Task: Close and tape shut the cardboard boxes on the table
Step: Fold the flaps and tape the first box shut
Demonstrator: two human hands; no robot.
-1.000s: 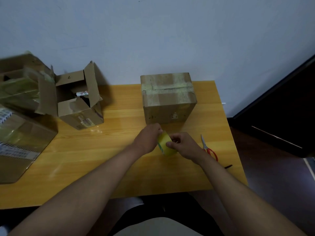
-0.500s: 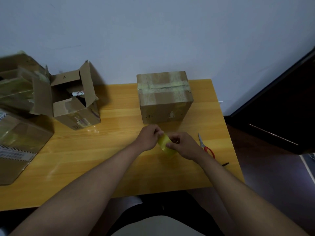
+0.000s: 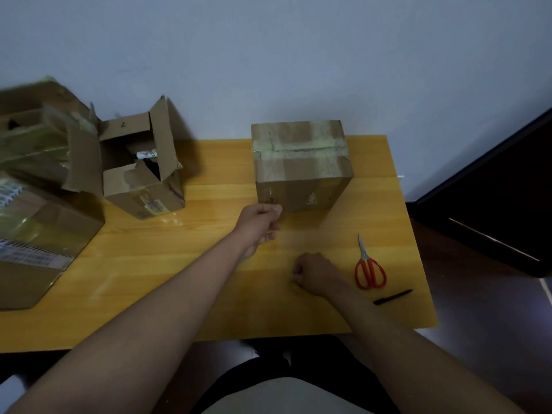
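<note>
On the desk [image 3: 209, 264], a large box [image 3: 35, 228] and an open-flapped box [image 3: 140, 174] sit far left. The left hand [image 3: 258, 224] curls beside the taped box [image 3: 300, 165]; the right hand [image 3: 312, 273] is fisted, its grip's contents hidden. Scissors [image 3: 369, 270] lie right.

Taped box [image 3: 300, 165] center frame, left hand [image 3: 260, 224] fisted just below its near corner, right hand [image 3: 312, 274] fisted lower center on table [image 3: 179, 264], scissors [image 3: 369, 265] right, open box [image 3: 140, 171] upper left.
</note>
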